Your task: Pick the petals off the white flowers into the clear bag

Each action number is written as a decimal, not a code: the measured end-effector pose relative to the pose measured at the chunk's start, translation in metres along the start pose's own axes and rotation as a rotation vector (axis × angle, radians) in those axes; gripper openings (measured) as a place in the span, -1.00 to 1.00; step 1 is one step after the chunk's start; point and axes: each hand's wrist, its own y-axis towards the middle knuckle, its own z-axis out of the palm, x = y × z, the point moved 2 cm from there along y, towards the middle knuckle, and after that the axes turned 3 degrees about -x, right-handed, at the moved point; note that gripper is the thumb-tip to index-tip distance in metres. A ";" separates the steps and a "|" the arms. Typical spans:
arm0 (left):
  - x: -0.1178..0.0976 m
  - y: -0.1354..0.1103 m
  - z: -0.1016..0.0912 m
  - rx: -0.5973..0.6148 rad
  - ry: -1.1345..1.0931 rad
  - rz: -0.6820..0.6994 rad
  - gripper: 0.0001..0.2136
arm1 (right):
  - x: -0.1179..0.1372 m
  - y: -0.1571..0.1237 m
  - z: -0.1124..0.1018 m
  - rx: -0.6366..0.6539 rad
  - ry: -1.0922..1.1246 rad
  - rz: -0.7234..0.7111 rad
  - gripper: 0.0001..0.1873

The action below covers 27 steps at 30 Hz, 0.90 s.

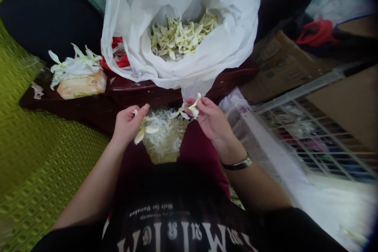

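My left hand (129, 123) is closed on a pale flower (144, 130) whose creamy petals hang out below the thumb. Between the thumb and fingers of my right hand (210, 117) are white flowers (193, 109), one pointing up and another drooping to the left. Below and between both hands, a clear plastic bag (163, 156) filled with thin white petals or shreds rests between the knees. Just beyond the hands stands a large white plastic bag (236, 49), its mouth wide open. Many cream-coloured flowers (183, 37) lie inside it.
The white bag rests on a dark red wooden bench (126, 88). To its left are a tissue pack (82, 84), more white flowers (78, 63) and a red bag (121, 60). A cardboard box (280, 63) and a white wire rack (319, 134) stand at right. Green textured matting (44, 165) covers the left floor.
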 end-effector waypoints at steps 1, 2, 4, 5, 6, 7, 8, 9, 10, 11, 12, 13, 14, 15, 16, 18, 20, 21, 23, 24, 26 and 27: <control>-0.005 -0.002 0.003 0.051 0.018 0.045 -0.53 | -0.003 -0.002 0.005 0.003 -0.068 -0.025 -0.85; -0.010 -0.003 0.006 0.103 0.027 0.082 -0.53 | -0.006 -0.004 0.009 0.010 -0.130 -0.055 -0.82; -0.017 -0.006 0.014 0.214 0.013 0.088 -0.60 | -0.012 -0.008 0.017 0.045 -0.226 -0.107 -0.78; -0.018 -0.007 0.019 0.267 -0.005 0.053 -0.66 | -0.015 -0.009 0.020 0.069 -0.261 -0.127 -0.76; -0.019 -0.008 0.024 0.311 -0.025 0.002 -0.72 | -0.018 -0.010 0.022 0.091 -0.289 -0.143 -0.74; -0.018 -0.009 0.029 0.338 -0.046 -0.051 -0.74 | -0.021 -0.010 0.025 0.106 -0.312 -0.157 -0.73; -0.017 -0.009 0.034 0.350 -0.068 -0.097 -0.71 | -0.024 -0.009 0.026 0.115 -0.325 -0.169 -0.73; -0.015 -0.008 0.038 0.356 -0.091 -0.133 -0.67 | -0.028 -0.008 0.028 0.117 -0.328 -0.174 -0.73; -0.012 -0.008 0.042 0.355 -0.116 -0.167 -0.64 | -0.032 -0.007 0.029 0.116 -0.320 -0.169 -0.73; -0.009 -0.008 0.045 0.350 -0.140 -0.203 -0.63 | -0.035 -0.006 0.030 0.115 -0.304 -0.155 -0.75; -0.006 -0.008 0.047 0.348 -0.159 -0.236 -0.63 | -0.039 -0.005 0.030 0.109 -0.282 -0.138 -0.76; -0.004 -0.008 0.049 0.342 -0.174 -0.265 -0.63 | -0.043 -0.004 0.030 0.102 -0.260 -0.119 -0.78; -0.002 -0.009 0.050 0.332 -0.189 -0.287 -0.63 | -0.046 -0.004 0.030 0.093 -0.241 -0.101 -0.80; 0.000 -0.010 0.050 0.316 -0.210 -0.302 -0.63 | -0.048 -0.005 0.029 0.087 -0.228 -0.085 -0.80; 0.000 -0.011 0.050 0.302 -0.235 -0.312 -0.64 | -0.051 -0.006 0.029 0.083 -0.219 -0.075 -0.80; 0.000 -0.014 0.049 0.287 -0.296 -0.333 -0.65 | -0.053 -0.009 0.027 0.088 -0.215 -0.073 -0.79; 0.000 -0.016 0.049 0.278 -0.339 -0.371 -0.66 | -0.054 -0.012 0.025 0.109 -0.238 -0.093 -0.78; -0.001 -0.017 0.048 0.276 -0.350 -0.392 -0.67 | -0.055 -0.014 0.025 0.119 -0.253 -0.108 -0.78; -0.001 -0.018 0.047 0.274 -0.355 -0.422 -0.68 | -0.055 -0.016 0.024 0.132 -0.279 -0.130 -0.79; -0.001 -0.018 0.047 0.274 -0.352 -0.431 -0.69 | -0.055 -0.018 0.025 0.136 -0.283 -0.132 -0.79; -0.002 -0.018 0.046 0.269 -0.354 -0.441 -0.69 | -0.056 -0.020 0.026 0.135 -0.265 -0.115 -0.78; -0.001 -0.018 0.046 0.264 -0.357 -0.442 -0.69 | -0.056 -0.021 0.026 0.130 -0.251 -0.097 -0.79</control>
